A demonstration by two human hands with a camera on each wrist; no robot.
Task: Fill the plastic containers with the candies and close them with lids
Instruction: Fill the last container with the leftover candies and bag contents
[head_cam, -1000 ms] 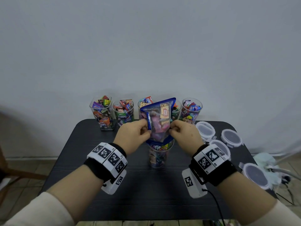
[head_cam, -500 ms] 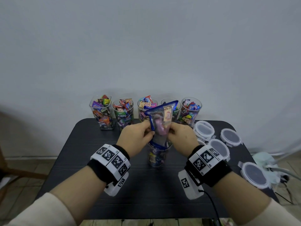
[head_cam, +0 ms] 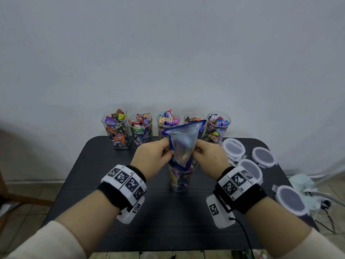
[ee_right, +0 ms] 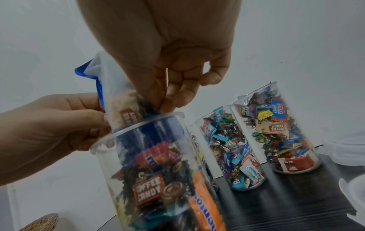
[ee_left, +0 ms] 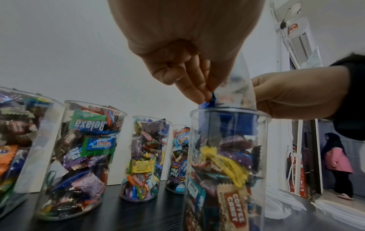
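A clear plastic bag with blue edges (head_cam: 183, 142) hangs mouth down over a clear container (head_cam: 180, 179) in the middle of the black table (head_cam: 104, 165). My left hand (head_cam: 152, 157) pinches the bag's left edge and my right hand (head_cam: 208, 156) pinches its right edge. The bag's mouth (ee_left: 227, 107) reaches into the container's rim (ee_right: 138, 125). Wrapped candies (ee_left: 227, 164) fill most of that container, and a few candies (ee_right: 128, 107) still sit low in the bag.
Several full candy containers (head_cam: 141, 128) stand in a row along the table's far edge. Several round clear lids (head_cam: 263, 157) lie on the table's right side. A person in pink (ee_left: 337, 159) stands in a doorway far to the right.
The candies have dropped from the bag into the container, so the bag's upper part now looks empty. Both hands have squeezed the bag narrower and lowered its mouth into the rim.
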